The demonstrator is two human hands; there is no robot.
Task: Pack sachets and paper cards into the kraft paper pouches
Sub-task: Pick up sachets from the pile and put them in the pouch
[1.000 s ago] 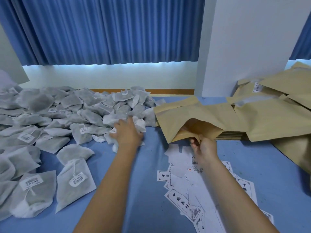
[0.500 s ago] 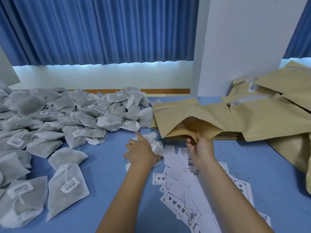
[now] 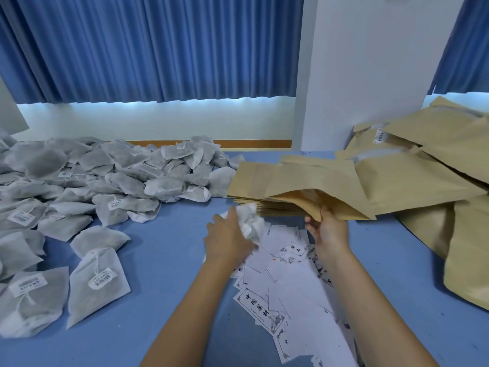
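Observation:
My left hand [image 3: 228, 235] grips a bunch of white sachets [image 3: 252, 221] just left of the pouch mouth. My right hand [image 3: 328, 229] pinches the lower lip of a kraft paper pouch [image 3: 317, 181], holding its mouth open toward me. That pouch lies on top of a flat stack of kraft pouches [image 3: 248, 181]. White paper cards [image 3: 285, 282] with black print are scattered on the blue table under and in front of both hands.
A large heap of grey-white labelled sachets [image 3: 87, 181] covers the table's left side. More kraft pouches [image 3: 436, 160] are piled at the right, against a white pillar [image 3: 370, 75]. Bare blue table [image 3: 164, 260] lies between the sachet heap and the cards.
My left hand has lifted sachets out of the heap and carried them right, toward the open pouch. My right hand has kept hold of the pouch's mouth.

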